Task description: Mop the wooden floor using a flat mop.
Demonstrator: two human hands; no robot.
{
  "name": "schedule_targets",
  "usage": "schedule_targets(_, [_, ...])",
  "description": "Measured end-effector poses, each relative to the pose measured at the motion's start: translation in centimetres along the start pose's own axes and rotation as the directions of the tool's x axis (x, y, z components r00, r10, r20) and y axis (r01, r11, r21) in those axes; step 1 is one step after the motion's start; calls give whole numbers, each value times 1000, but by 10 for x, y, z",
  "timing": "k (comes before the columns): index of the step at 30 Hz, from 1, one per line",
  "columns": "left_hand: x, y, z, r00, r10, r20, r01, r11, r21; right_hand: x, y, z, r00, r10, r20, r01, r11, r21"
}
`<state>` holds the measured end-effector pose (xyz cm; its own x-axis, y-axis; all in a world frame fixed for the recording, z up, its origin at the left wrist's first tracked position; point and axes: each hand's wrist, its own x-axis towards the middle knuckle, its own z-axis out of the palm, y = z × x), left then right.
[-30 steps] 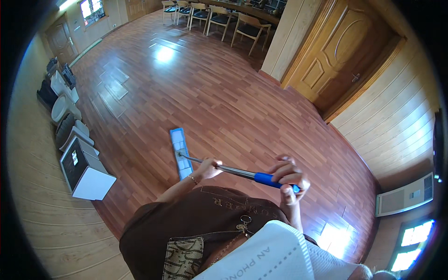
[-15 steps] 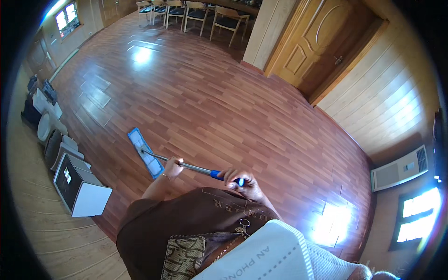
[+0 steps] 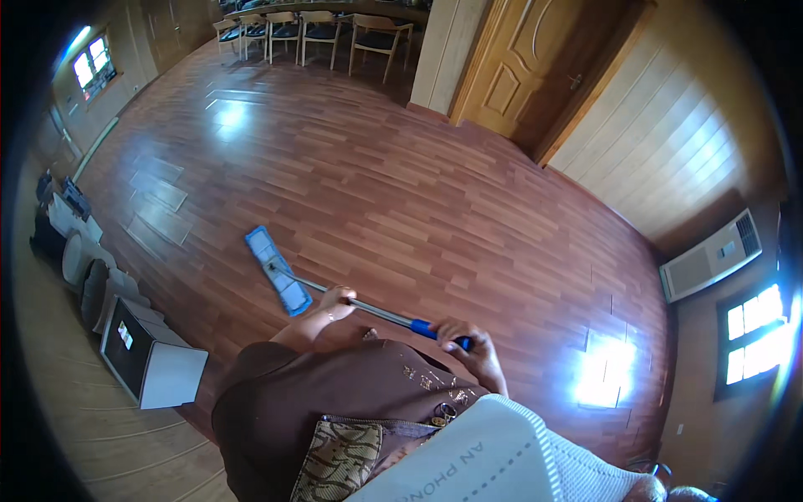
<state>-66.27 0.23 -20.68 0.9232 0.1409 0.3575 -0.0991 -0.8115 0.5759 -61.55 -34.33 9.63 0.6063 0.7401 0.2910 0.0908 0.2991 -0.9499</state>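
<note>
A flat mop with a blue-edged, pale head (image 3: pixel 278 269) lies on the wood-look floor (image 3: pixel 401 209), ahead and to the left of me. Its metal pole (image 3: pixel 383 313) slants from the head up toward my body at the right. My left hand (image 3: pixel 335 302) is closed round the pole partway along. Farther up, my right hand (image 3: pixel 461 336) grips the blue handle (image 3: pixel 424 327) close to its end. Part of a bare foot shows just beyond my brown top.
At the left wall stand a white cabinet with a dark front (image 3: pixel 159 360) and several stacked items. Chairs (image 3: pixel 320 35) line a table at the back. A wooden door (image 3: pixel 523 71) is at the far right; a white wall-side air unit (image 3: pixel 713 256) sits by the right wall.
The mop head has shifted slightly right along the floor, and both hands have moved right with the pole. My view has turned a little, and a foot has come into sight.
</note>
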Motion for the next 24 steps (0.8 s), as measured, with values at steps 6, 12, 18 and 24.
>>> schedule_targets(6, [25, 116, 4, 918, 211, 335, -213, 977, -31, -90, -69, 24, 945, -14, -326, -46, 983, -177])
schedule_targets(12, [20, 211, 39, 759, 534, 372, -416, 838, -352, -147, -146, 73, 797, -291, -529, -50, 841, -539])
schedule_targets(18, [-5, 298, 65, 554, 708, 439, -410, 690, -597, -177, -204, 125, 711, -556, -429, -111, 514, -851])
schedule_targets(24, [-16, 330, 42, 262, 740, 619, -257, 672, -695, -188, -227, 141, 835, -520, -177, 5, 329, -944])
